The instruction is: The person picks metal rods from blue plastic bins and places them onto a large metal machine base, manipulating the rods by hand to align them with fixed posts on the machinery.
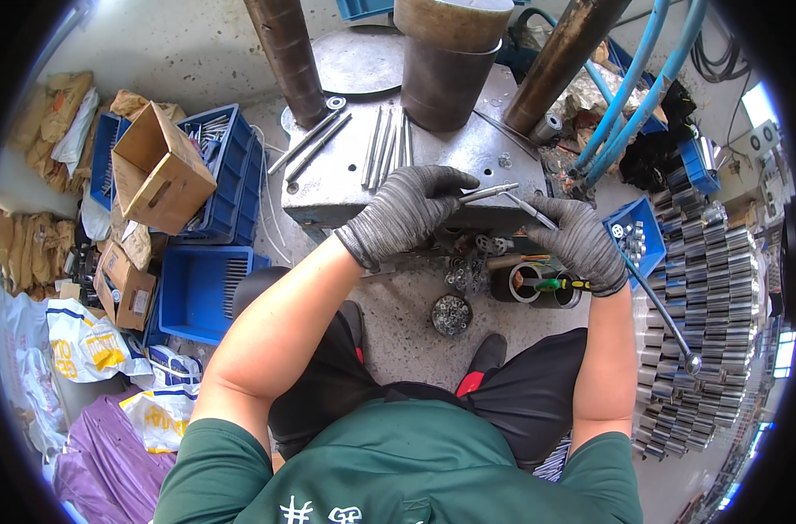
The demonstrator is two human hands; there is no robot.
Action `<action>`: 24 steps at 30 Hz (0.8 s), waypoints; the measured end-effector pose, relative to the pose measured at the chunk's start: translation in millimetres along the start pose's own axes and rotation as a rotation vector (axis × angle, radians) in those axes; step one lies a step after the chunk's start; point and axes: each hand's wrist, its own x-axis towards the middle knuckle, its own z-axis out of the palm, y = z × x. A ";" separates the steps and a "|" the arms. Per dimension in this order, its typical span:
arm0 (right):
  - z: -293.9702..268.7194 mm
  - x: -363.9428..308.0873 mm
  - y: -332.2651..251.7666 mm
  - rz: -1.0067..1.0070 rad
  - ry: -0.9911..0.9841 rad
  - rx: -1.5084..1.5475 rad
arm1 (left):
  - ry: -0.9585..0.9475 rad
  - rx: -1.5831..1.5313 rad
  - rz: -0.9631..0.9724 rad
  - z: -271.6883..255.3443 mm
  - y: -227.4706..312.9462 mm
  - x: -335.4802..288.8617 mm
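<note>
Both my hands wear grey knitted gloves and meet over the front edge of a steel machine table point(328, 179). My left hand point(411, 210) is closed round a slim metal rod point(490, 193) whose tip points right. In my right hand point(581, 240) a second thin metal piece, pin-like point(529, 210), is pinched and slants up toward that rod's tip. The two tips sit close together; whether they touch I cannot tell. Just beyond my left hand, several steel rods point(380, 150) lie side by side on the table. Two more rods point(318, 148) lie further left.
A steel cylinder point(450, 83) stands on the table between two thick columns point(289, 65). Below are a tub of small metal parts point(451, 314) and a green-and-yellow-handled tool point(562, 285). A ball-ended lever point(664, 319) slants at right, before stacked metal cylinders point(712, 306). Blue crates point(197, 327) stand left.
</note>
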 end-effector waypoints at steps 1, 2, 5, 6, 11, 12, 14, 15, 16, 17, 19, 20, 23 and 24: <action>1.1 0.2 -1.2 0.000 0.000 0.000 | -0.029 -0.015 -0.020 -0.2 1.7 -0.7; 2.2 0.6 -2.3 -0.021 -0.023 0.049 | -0.058 -0.029 -0.040 -0.1 2.6 -1.2; 6.3 2.1 -10.1 -0.038 -0.086 0.088 | -0.153 -0.256 -0.147 1.8 -7.1 -0.3; 7.5 2.6 -14.2 -0.031 -0.125 0.077 | -0.150 -0.255 -0.148 2.0 -10.1 0.1; 13.5 2.4 -21.1 -0.029 -0.155 0.118 | -0.200 -0.400 -0.205 5.0 -7.6 1.4; 14.5 2.2 -18.4 -0.073 -0.145 0.099 | -0.203 -0.400 -0.204 6.2 -5.6 2.0; 11.2 2.6 -28.1 -0.052 -0.166 0.088 | -0.189 -0.406 -0.296 5.5 -4.6 0.9; 10.2 2.7 -31.4 -0.029 -0.184 0.077 | -0.188 -0.407 -0.298 5.1 -6.3 0.3; 10.5 2.9 -31.1 -0.030 -0.184 0.077 | -0.221 -0.495 -0.290 4.5 -8.6 0.1; 11.0 3.0 -30.0 -0.010 -0.195 0.111 | -0.254 -0.583 -0.281 4.0 -10.4 -0.1; 11.3 2.6 -29.1 0.010 -0.205 0.146 | -0.267 -0.632 -0.289 3.0 -12.0 -0.6; 11.4 2.3 -28.8 0.004 -0.203 0.161 | -0.279 -0.681 -0.297 2.7 -13.0 -0.8; 11.4 2.1 -29.6 -0.006 -0.202 0.175 | -0.324 -0.809 -0.307 2.2 -18.4 0.7; 11.3 2.2 -29.9 -0.010 -0.203 0.174 | -0.324 -0.809 -0.308 1.6 -19.3 0.7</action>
